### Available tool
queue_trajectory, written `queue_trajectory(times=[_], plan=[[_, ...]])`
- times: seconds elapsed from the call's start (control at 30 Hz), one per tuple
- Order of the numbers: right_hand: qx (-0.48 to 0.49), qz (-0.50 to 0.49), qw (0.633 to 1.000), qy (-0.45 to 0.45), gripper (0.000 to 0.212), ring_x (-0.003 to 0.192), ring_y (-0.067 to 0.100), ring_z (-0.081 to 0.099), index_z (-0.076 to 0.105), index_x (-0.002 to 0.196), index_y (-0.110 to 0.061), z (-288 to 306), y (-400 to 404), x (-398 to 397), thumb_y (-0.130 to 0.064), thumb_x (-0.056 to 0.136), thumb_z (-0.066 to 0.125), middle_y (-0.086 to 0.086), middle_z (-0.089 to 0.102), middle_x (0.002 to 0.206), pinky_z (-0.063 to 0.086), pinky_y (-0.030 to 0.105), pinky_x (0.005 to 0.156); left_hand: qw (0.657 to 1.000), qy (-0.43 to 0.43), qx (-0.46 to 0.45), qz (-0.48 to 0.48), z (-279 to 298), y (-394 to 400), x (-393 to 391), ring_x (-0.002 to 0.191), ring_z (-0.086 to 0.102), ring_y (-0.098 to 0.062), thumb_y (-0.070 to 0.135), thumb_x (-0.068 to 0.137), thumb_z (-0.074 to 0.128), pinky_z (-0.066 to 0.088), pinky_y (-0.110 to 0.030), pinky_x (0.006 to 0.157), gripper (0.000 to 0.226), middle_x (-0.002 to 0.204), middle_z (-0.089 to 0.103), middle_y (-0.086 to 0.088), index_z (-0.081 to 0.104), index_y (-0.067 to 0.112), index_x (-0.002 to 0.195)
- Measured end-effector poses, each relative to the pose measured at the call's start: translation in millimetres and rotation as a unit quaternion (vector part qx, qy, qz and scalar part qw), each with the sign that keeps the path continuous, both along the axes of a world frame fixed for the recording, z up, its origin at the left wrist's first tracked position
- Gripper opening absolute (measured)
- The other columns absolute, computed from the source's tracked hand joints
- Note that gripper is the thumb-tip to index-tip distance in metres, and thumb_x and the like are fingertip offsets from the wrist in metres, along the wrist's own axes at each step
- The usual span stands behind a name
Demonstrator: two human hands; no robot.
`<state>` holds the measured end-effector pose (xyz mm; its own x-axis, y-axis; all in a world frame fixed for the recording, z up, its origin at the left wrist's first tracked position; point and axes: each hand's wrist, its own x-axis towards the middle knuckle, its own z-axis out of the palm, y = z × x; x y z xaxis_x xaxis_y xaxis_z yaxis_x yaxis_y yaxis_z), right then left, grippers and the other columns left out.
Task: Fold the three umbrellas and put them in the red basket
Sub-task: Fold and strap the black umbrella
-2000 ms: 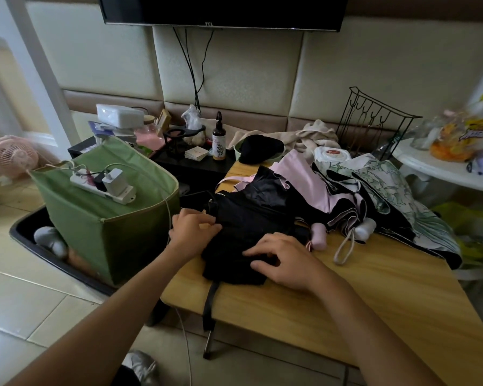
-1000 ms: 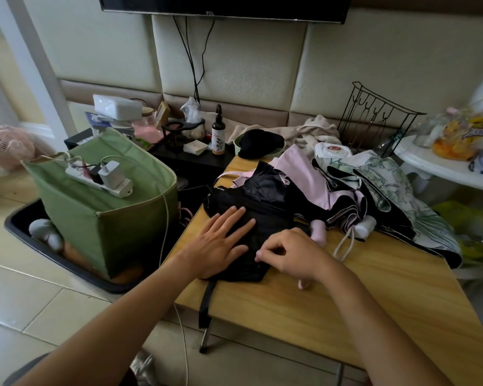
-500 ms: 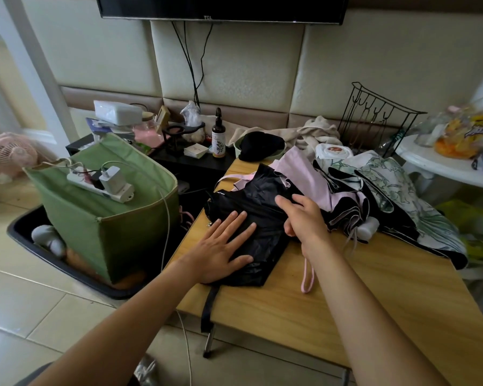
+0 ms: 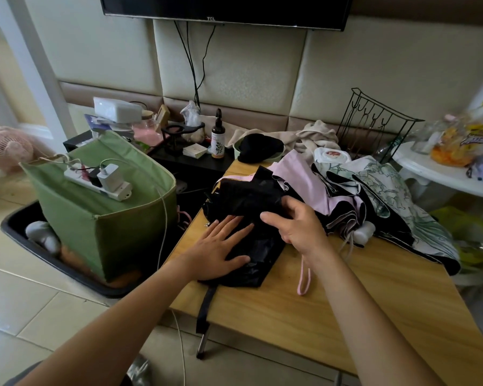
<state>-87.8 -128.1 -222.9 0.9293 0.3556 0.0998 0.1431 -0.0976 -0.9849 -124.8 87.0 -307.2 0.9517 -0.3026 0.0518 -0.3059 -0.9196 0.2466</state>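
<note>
At the table's (image 4: 346, 316) near left edge, our flat left hand (image 4: 221, 250) pins the black umbrella (image 4: 251, 213) while our right hand (image 4: 297, 228) pinches its limp, slippery canopy, best rolled around the stiff shaft.

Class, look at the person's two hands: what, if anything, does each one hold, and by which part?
The right hand grips a folded flap of the black umbrella cloth. The left hand holds nothing; it presses flat on the cloth's near part.
</note>
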Motion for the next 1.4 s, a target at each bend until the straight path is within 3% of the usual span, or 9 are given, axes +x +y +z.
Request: queue_trajectory(times=[0.13,0.27,0.37,0.5,0.57,0.63,0.87,1.13,1.4], plan=[[-0.04,0.012,0.999,0.023,0.02,0.038,0.011,0.036,0.065,0.099,-0.003,-9.5,-10.4,-8.0,-0.02,0.093,0.073,-0.006,0.05,0.049,0.032,0.02,0.043,0.974,0.07,-0.202,0.07,25.7,-4.1,-7.4,0.145,0.031,-0.018,0.035,0.1,0.059,0.023,-0.027,0.115,0.063,0.154,0.038,0.0,0.031,0.025,0.156],[-0.014,-0.037,0.995,0.093,0.024,0.038,0.011,0.035,0.065,0.1,-0.008,-20.3,-20.5,-12.6,-0.027,0.09,0.076,0.002,0.042,0.049,0.032,0.02,0.043,0.867,0.163,-0.442,0.162,28.8,10.7,5.1,0.127,0.048,-0.008,0.03,0.1,0.051,0.039,-0.031,0.108,0.053,0.144,0.047,0.01,0.038,0.027,0.152],[-0.068,0.014,0.995,0.065,0.021,0.045,0.014,0.044,0.065,0.084,-0.016,-27.0,-25.4,-15.2,-0.03,0.086,0.08,0.009,0.044,0.058,0.036,0.023,0.044,0.795,0.154,-0.557,0.185,30.9,19.3,4.5,0.097,0.066,-0.007,0.032,0.104,0.034,0.051,-0.027,0.091,0.035,0.116,0.071,0.004,0.064,0.017,0.114],[-0.182,0.013,0.982,0.039,0.049,0.089,0.019,0.062,0.073,0.099,-0.033,-30.3,-28.3,-24.8,-0.07,0.068,0.079,0.02,0.061,0.078,0.052,0.035,0.04,0.783,0.191,-0.575,0.14,48.0,12.7,-5.1,0.115,0.066,-0.018,0.065,0.102,0.018,0.045,-0.031,0.099,0.08,0.12,0.074,-0.003,0.07,0.008,0.123],[-0.175,-0.006,0.984,0.029,0.055,0.072,0.012,0.06,0.074,0.093,-0.032,-28.3,-27.4,-29.3,-0.08,0.066,0.074,0.017,0.055,0.08,0.052,0.036,0.04,0.781,0.183,-0.58,0.138,51.4,12.4,-1.8,0.122,0.064,-0.012,0.056,0.106,0.032,0.044,-0.029,0.105,0.059,0.126,0.072,0.002,0.068,0.016,0.131],[-0.165,-0.02,0.986,0.029,0.045,0.051,0.007,0.051,0.075,0.086,-0.029,-23.9,-23.9,-34.9,-0.072,0.072,0.075,0.011,0.049,0.082,0.046,0.03,0.037,0.787,0.141,-0.576,0.17,49.3,14.1,4.6,0.118,0.067,-0.017,0.037,0.102,0.056,0.049,-0.031,0.101,0.034,0.118,0.075,0.001,0.071,0.014,0.122],[-0.101,-0.076,0.987,0.097,0.021,0.059,0.008,0.045,0.072,0.099,-0.013,-20.3,-12.8,-40.4,-0.026,0.085,0.082,-0.004,0.049,0.075,0.031,0.011,0.034,0.743,0.122,-0.63,0.192,43.8,17.2,7.7,0.102,0.068,-0.024,0.018,0.094,0.069,0.05,-0.031,0.085,0.01,0.097,0.072,-0.007,0.066,0.01,0.096],[0.025,-0.086,0.962,0.259,0.011,0.041,0.007,0.043,0.066,0.092,-0.008,-17.6,-6.2,-46.6,-0.001,0.088,0.074,-0.007,0.058,0.049,0.032,0.017,0.036,0.776,0.099,-0.592,0.191,46.9,14.9,7.0,0.083,0.068,-0.01,0.034,0.099,0.064,0.048,-0.026,0.078,0.029,0.081,0.073,0.007,0.069,0.006,0.089],[0.07,-0.079,0.931,0.35,0.017,0.048,0.014,0.061,0.062,0.094,-0.008,-12.5,-2.7,-48.7,-0.02,0.093,0.074,0.018,0.071,0.084,0.046,0.022,0.041,0.783,0.067,-0.579,0.217,45.6,21.1,11.0,0.078,0.061,-0.019,0.033,0.097,0.068,0.05,-0.028,0.069,0.026,0.083,0.062,-0.004,0.06,0.009,0.096]])
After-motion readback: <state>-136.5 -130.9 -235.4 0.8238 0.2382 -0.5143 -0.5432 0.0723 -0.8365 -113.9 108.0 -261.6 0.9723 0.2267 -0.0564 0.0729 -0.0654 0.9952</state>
